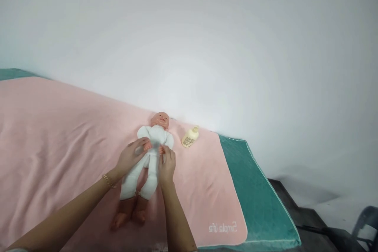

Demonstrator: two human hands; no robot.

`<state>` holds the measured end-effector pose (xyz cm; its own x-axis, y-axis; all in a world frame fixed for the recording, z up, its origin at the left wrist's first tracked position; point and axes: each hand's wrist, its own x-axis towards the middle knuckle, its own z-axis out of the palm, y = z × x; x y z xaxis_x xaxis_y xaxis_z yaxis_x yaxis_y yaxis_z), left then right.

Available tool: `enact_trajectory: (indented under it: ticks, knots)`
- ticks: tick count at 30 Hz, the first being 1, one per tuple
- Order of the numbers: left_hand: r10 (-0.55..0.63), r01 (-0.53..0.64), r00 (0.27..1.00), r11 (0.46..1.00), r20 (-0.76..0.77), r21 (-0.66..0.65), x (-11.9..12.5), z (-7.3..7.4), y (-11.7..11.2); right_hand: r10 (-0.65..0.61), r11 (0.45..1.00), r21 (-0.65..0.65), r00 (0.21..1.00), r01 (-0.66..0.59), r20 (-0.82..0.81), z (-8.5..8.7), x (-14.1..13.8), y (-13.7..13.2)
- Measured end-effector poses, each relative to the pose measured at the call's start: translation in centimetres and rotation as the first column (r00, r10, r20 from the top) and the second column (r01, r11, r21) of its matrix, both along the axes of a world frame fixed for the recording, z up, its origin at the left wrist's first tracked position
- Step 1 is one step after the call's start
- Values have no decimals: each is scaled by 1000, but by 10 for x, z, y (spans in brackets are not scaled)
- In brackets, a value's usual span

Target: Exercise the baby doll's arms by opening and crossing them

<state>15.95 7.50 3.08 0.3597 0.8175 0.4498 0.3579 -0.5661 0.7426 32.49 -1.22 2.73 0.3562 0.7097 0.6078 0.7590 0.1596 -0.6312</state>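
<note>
On the pink towel [73, 134], close to the white wall [206, 47], a baby doll [147, 161] lies on its back, head toward the wall and bare feet toward the camera. It wears a white one-piece suit that covers the trunk, arms and legs, leaving the head, the small hands and the feet bare. Both of the doll's hands are drawn in over its belly.

The left hand [131, 156] rests on the doll's middle from the left, fingers curled loosely and closed around the doll's small hand on that side; a thin bracelet [108, 180] sits at the wrist. The right hand [167, 164] comes in from the right, fingers held together and bent, its fingertips pinching the doll's other small hand just above the white suit. The two hands are near each other, with a strip of the white suit showing between them. Both forearms reach in from the bottom edge of the view.

Just to the right of the doll's head, apart from it, a small cream bottle [190, 136] with a label lies tilted on the towel. The towel carries pale lettering near its lower right corner, seen upside down. Under the towel is a teal mat [260, 201], which shows along the right side and again at the far left edge. Beyond the mat's right edge the dark floor [313, 224] is visible.
</note>
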Motion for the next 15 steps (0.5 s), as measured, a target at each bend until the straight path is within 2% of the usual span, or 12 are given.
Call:
enact_trajectory:
  ticks: [2, 4, 5, 8, 10, 12, 15]
  knots:
    - [133, -125, 989, 986, 64, -109, -17, 9, 2, -84, 995, 28, 960, 94, -268, 7, 17, -7]
    - [256, -232, 963, 946, 80, -227, -38, 14, 5, -178, 976, 10, 833, 216, -524, 8, 38, -16]
    - [293, -267, 954, 925, 59, -269, -49, 15, 7, -219, 965, -15, 772, 263, -596, 6, 49, -21]
    - [335, -336, 940, 877, -63, -345, -78, 9, 13, -318, 933, -102, 653, 346, -687, -8, 77, -34]
    - [331, -364, 931, 865, -154, -346, -93, 0, 17, -352, 919, -148, 593, 364, -724, -21, 88, -41]
    - [305, -369, 921, 882, -241, -293, -104, -10, 22, -363, 915, -173, 559, 364, -746, -33, 94, -44]
    - [244, -317, 905, 933, -348, -170, -115, -23, 34, -349, 922, -172, 549, 348, -759, -45, 96, -46]
